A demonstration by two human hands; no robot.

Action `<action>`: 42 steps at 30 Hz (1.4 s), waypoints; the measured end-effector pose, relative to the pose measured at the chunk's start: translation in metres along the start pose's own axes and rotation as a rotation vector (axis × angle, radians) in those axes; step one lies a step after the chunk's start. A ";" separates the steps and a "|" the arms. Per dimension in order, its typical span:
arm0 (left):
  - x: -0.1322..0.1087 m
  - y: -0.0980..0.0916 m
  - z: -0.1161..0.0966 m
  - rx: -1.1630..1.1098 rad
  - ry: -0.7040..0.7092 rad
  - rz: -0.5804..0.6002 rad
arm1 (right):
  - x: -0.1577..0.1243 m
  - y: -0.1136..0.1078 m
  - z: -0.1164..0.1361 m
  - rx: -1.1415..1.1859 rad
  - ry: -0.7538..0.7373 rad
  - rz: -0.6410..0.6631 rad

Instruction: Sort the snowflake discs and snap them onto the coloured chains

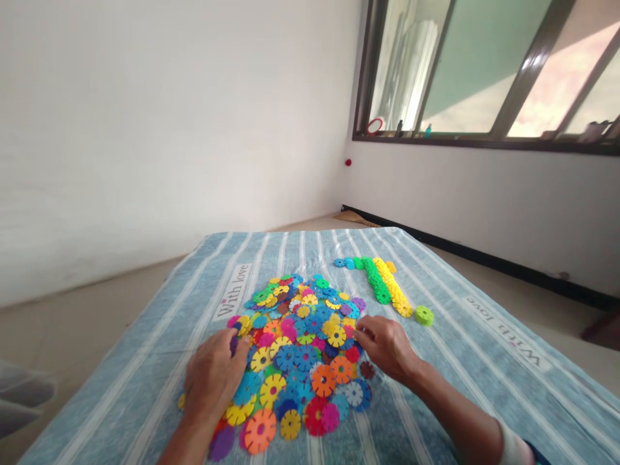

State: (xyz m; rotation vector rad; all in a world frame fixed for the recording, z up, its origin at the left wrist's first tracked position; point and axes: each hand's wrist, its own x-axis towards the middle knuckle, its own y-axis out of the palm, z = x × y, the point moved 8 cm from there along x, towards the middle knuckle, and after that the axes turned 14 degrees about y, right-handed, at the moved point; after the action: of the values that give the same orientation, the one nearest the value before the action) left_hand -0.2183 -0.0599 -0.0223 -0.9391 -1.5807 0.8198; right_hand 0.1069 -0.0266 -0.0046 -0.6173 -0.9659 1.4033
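A heap of notched plastic discs [305, 357] in many colours lies on the striped cloth [145, 387]. My left hand [216, 371] rests against the heap's left side. Its thumb and forefinger are bent and apart, with dark purple discs between them; the other fingers are hidden. At the heap's right edge, my right hand [390, 345] has its fingers curled together beside pink and yellow discs. What those fingertips hold, if anything, is too small to make out. Beyond my right hand lie a row of green discs [375, 281] and a row of yellow discs [393, 287], each overlapped lengthwise.
A small light-green stack of discs [424, 315] sits right of the rows. Several blue discs [345, 263] lie at their far left end. The cloth-covered surface ends before a white wall [169, 129]. A window [475, 71] with small items on its sill is at right.
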 end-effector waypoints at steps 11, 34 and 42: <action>0.002 -0.003 -0.001 -0.013 0.018 -0.005 | -0.027 0.035 0.006 0.208 0.126 0.012; -0.001 -0.005 -0.013 0.032 0.029 0.052 | -0.027 0.039 -0.002 0.446 0.079 0.066; 0.001 0.005 -0.008 0.044 0.006 0.069 | -0.027 0.038 0.000 0.420 0.059 0.058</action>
State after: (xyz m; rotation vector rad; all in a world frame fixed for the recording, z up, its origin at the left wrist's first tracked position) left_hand -0.2104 -0.0563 -0.0243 -0.9679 -1.5268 0.8956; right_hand 0.0898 -0.0485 -0.0417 -0.3706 -0.5832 1.5724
